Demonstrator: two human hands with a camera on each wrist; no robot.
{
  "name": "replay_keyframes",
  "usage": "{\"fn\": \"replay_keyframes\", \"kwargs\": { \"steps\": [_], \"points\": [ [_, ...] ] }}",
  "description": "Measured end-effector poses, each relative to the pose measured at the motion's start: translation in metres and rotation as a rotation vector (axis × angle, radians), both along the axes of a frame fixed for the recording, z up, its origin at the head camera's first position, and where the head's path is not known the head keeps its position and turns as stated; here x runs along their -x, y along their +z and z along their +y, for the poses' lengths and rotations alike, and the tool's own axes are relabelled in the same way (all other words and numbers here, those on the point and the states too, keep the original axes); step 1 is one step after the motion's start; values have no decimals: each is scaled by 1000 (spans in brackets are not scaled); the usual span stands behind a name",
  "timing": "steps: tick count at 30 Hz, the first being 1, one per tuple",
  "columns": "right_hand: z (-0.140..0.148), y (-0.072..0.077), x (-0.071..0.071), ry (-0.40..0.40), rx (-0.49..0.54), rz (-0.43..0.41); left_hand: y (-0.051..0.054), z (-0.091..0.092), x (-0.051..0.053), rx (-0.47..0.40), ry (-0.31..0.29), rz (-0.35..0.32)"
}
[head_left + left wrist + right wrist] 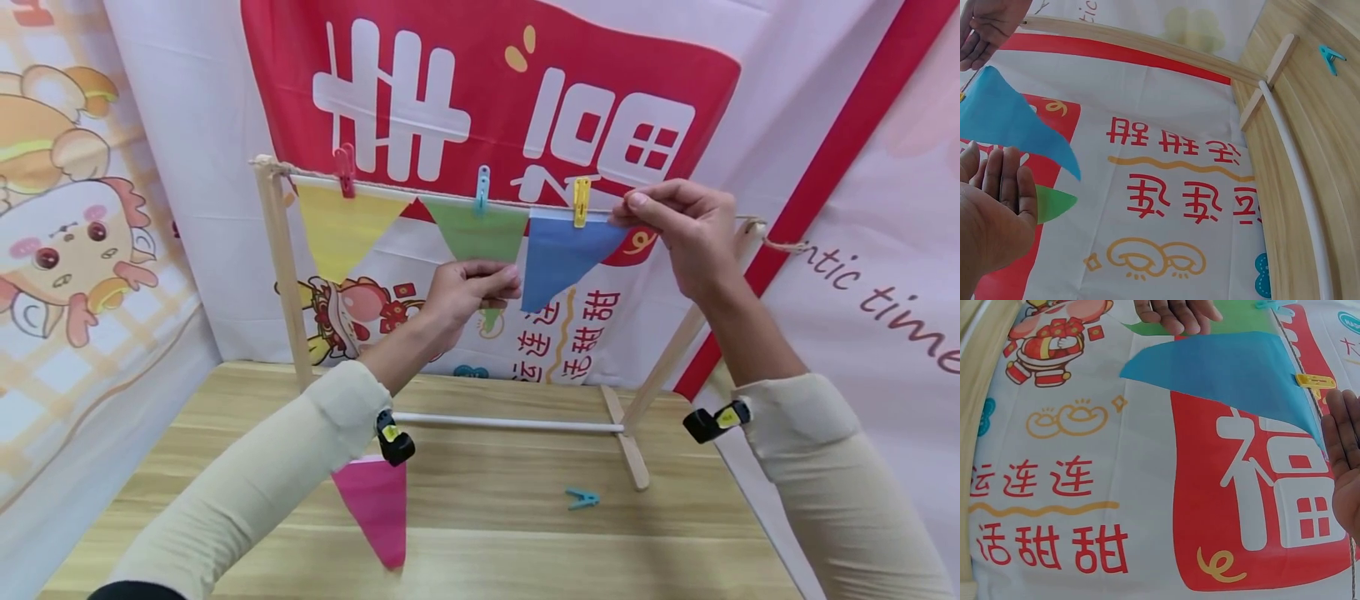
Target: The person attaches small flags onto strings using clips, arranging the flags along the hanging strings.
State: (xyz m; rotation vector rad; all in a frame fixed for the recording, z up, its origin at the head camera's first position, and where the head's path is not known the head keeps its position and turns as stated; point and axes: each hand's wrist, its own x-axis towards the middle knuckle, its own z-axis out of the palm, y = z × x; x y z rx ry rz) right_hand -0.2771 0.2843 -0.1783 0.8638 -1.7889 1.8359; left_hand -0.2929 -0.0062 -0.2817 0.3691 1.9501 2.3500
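Note:
Three triangular pennants hang from a string: a yellow pennant (341,229) under a red clothespin (345,171), a green pennant (480,229) under a light-blue clothespin (482,190), and a blue pennant (566,254) under a yellow clothespin (581,202). My right hand (690,229) pinches the blue pennant's upper right corner at the string. My left hand (476,292) is in front of the green pennant, its loosely bent fingers beside the blue pennant's left edge. In the left wrist view, the left hand (1000,219) shows nothing between its fingers.
A wooden frame with a left post (281,267), right post (667,367) and white crossbar (517,423) carries the string. On the wooden table (487,500) lie a pink pennant (378,504) and a blue clothespin (582,499). Printed cloth (465,83) hangs behind.

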Motion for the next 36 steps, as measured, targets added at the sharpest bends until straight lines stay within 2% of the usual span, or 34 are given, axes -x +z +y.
{"fn": "replay_keyframes", "kwargs": {
  "steps": [8,21,27,36],
  "points": [
    [3,-16,-2,-56,-25,-2,-6,-3,-1,-8,-6,-10],
    [8,-43,-7,-29,-63,-66,-16,-10,-5,4,-17,-15],
    [12,-58,-8,-32,-106,-104,-25,-16,-6,-5,-19,-23],
    [18,-87,-7,-44,-174,-164,-39,-26,-5,33,-9,-31]
  ]
}}
